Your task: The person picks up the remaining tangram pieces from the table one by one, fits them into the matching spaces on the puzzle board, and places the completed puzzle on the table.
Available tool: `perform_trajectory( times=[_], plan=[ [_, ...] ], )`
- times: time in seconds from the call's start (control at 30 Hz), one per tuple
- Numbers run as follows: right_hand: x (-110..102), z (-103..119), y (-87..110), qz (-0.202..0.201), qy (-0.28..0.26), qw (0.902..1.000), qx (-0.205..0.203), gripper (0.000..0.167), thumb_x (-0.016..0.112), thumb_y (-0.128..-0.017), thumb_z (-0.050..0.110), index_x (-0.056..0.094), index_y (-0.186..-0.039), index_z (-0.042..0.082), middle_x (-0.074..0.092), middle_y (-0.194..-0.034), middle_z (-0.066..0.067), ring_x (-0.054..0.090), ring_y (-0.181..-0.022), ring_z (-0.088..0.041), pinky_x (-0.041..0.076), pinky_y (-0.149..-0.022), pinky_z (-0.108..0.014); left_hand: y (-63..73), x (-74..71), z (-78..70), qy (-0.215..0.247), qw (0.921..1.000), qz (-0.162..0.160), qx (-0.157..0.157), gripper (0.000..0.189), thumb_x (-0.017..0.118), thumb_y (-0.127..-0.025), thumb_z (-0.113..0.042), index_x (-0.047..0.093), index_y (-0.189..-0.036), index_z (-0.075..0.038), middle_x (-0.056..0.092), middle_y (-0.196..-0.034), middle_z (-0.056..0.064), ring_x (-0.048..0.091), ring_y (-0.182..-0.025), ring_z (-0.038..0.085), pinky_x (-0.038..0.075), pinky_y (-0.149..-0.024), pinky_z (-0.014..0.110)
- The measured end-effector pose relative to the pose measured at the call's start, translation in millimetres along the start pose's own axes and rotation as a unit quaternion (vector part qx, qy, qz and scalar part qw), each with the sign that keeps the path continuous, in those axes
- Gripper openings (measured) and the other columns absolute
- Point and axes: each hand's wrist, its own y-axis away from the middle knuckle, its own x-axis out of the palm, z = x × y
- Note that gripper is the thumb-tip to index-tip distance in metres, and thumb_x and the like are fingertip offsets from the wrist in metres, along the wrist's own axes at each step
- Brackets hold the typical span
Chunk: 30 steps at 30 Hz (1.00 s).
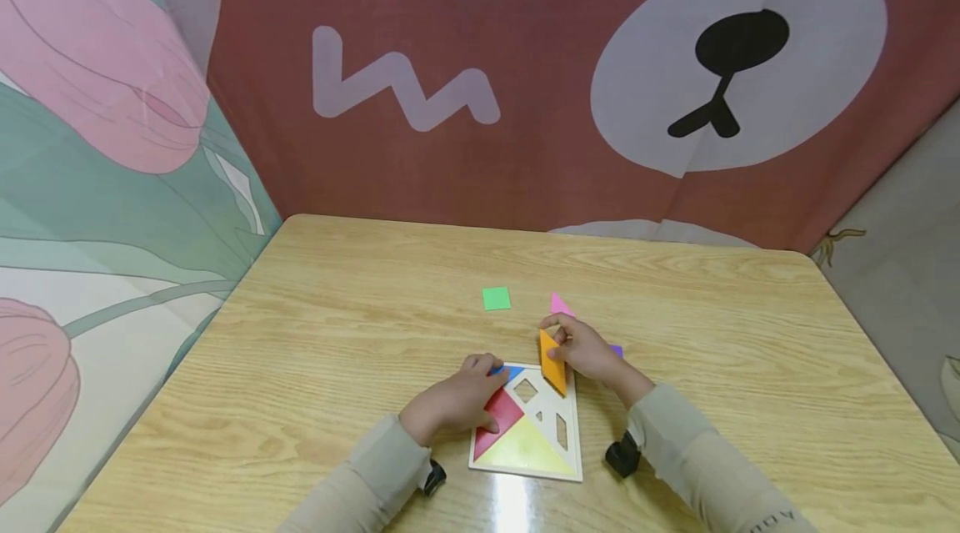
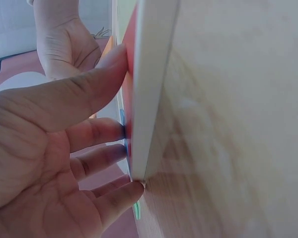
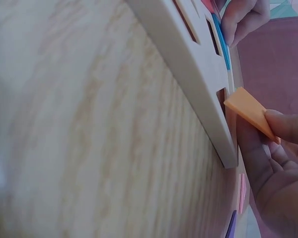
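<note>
A white tangram tray [image 1: 576,433] lies on the table with red [image 1: 504,409], yellow [image 1: 525,450] and blue [image 1: 515,373] pieces set in it. Its right side shows bare recesses with cut-out holes. My right hand [image 1: 588,349] pinches an orange tangram piece [image 1: 552,364] between thumb and fingers, tilted above the tray's far right corner. In the right wrist view the orange piece [image 3: 251,113] stands close over a hole near that corner. My left hand [image 1: 457,395] rests on the tray's left side, its thumb on the red piece [image 2: 130,42] and fingers on the blue one [image 2: 122,126].
Beyond the tray lie a green square [image 1: 497,299] and a pink piece [image 1: 561,305]. A purple piece [image 1: 617,350], partly hidden by my right hand, lies to the right. The wooden table [image 1: 360,291] meets a printed cloth [image 1: 420,174] at its back edge.
</note>
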Motion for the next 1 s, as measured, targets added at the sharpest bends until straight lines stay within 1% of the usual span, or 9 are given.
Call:
perform_trajectory(
  times=[0.17, 0.3, 0.37, 0.4, 0.53, 0.6, 0.8, 1.0],
  plan=[
    [0.9, 0.2, 0.9, -0.002, 0.004, 1.0, 0.003, 0.035, 0.054, -0.077, -0.01, 0.048, -0.11, -0.005, 0.042, -0.075, -0.008, 0.041, -0.062, -0.016, 0.038, -0.051, -0.022, -0.3, -0.2, 0.1, -0.001, 1.0, 0.0, 0.002, 0.065, 0.066, -0.075, -0.028, 0.039, -0.13, -0.006, 0.03, -0.13, 0.006, 0.025, -0.117, 0.022, 0.032, -0.091, 0.029],
    [1.4, 1.2, 2.6, -0.002, 0.01, 0.9999, 0.004, 0.035, 0.054, -0.077, -0.01, 0.049, -0.11, -0.004, 0.042, -0.075, -0.008, 0.041, -0.061, -0.016, 0.038, -0.051, -0.022, 0.1, -1.0, -0.7, -0.006, 1.0, 0.0, 0.001, 0.065, 0.066, -0.075, -0.029, 0.039, -0.13, -0.006, 0.03, -0.129, 0.006, 0.026, -0.117, 0.021, 0.032, -0.092, 0.028],
    [1.4, 8.3, 6.0, 0.002, 0.008, 1.0, 0.004, 0.034, 0.054, -0.077, -0.011, 0.048, -0.11, -0.005, 0.042, -0.075, -0.009, 0.04, -0.061, -0.016, 0.038, -0.05, -0.021, 0.3, -1.0, -0.8, -0.007, 1.0, 0.0, 0.001, 0.065, 0.066, -0.075, -0.029, 0.039, -0.13, -0.006, 0.031, -0.129, 0.005, 0.026, -0.116, 0.021, 0.032, -0.092, 0.028],
    [1.3, 8.4, 6.4, 0.005, 0.006, 1.0, 0.003, 0.034, 0.053, -0.077, -0.011, 0.048, -0.111, -0.005, 0.042, -0.075, -0.009, 0.04, -0.061, -0.016, 0.037, -0.05, -0.021, 0.4, -1.0, -0.8, -0.007, 1.0, -0.001, 0.002, 0.065, 0.066, -0.075, -0.029, 0.039, -0.13, -0.006, 0.031, -0.129, 0.005, 0.026, -0.116, 0.021, 0.032, -0.091, 0.028],
    [1.1, 7.2, 6.6, 0.011, 0.007, 0.9999, 0.005, 0.033, 0.053, -0.078, -0.01, 0.047, -0.111, -0.004, 0.042, -0.077, -0.009, 0.039, -0.06, -0.015, 0.037, -0.05, -0.021, 0.1, -0.2, -0.3, -0.006, 1.0, -0.003, 0.004, 0.065, 0.066, -0.075, -0.029, 0.039, -0.13, -0.006, 0.031, -0.129, 0.005, 0.026, -0.117, 0.021, 0.032, -0.092, 0.028],
    [0.8, -0.5, 4.3, 0.012, 0.011, 0.9999, 0.003, 0.033, 0.054, -0.078, -0.009, 0.048, -0.111, -0.003, 0.042, -0.077, -0.009, 0.039, -0.059, -0.015, 0.037, -0.049, -0.021, -0.2, 0.3, 0.0, -0.005, 1.0, -0.003, 0.005, 0.066, 0.066, -0.075, -0.029, 0.039, -0.13, -0.006, 0.031, -0.129, 0.005, 0.026, -0.117, 0.021, 0.032, -0.092, 0.028],
    [-0.1, 0.5, 6.3, 0.014, 0.028, 0.9995, -0.008, 0.034, 0.055, -0.078, -0.007, 0.048, -0.111, -0.002, 0.044, -0.075, -0.008, 0.04, -0.059, -0.016, 0.037, -0.049, -0.022, -1.0, 0.3, 0.2, -0.003, 1.0, -0.001, 0.004, 0.066, 0.066, -0.075, -0.029, 0.038, -0.13, -0.006, 0.03, -0.129, 0.005, 0.026, -0.116, 0.021, 0.032, -0.091, 0.027],
    [-0.2, 3.0, 7.6, 0.016, 0.041, 0.999, -0.009, 0.034, 0.057, -0.078, -0.005, 0.049, -0.111, -0.002, 0.046, -0.075, -0.008, 0.041, -0.062, -0.017, 0.038, -0.051, -0.022, -1.4, 0.4, 0.1, -0.002, 1.0, 0.0, 0.005, 0.066, 0.066, -0.075, -0.029, 0.039, -0.13, -0.006, 0.03, -0.128, 0.005, 0.025, -0.116, 0.021, 0.032, -0.091, 0.027]
  ],
)
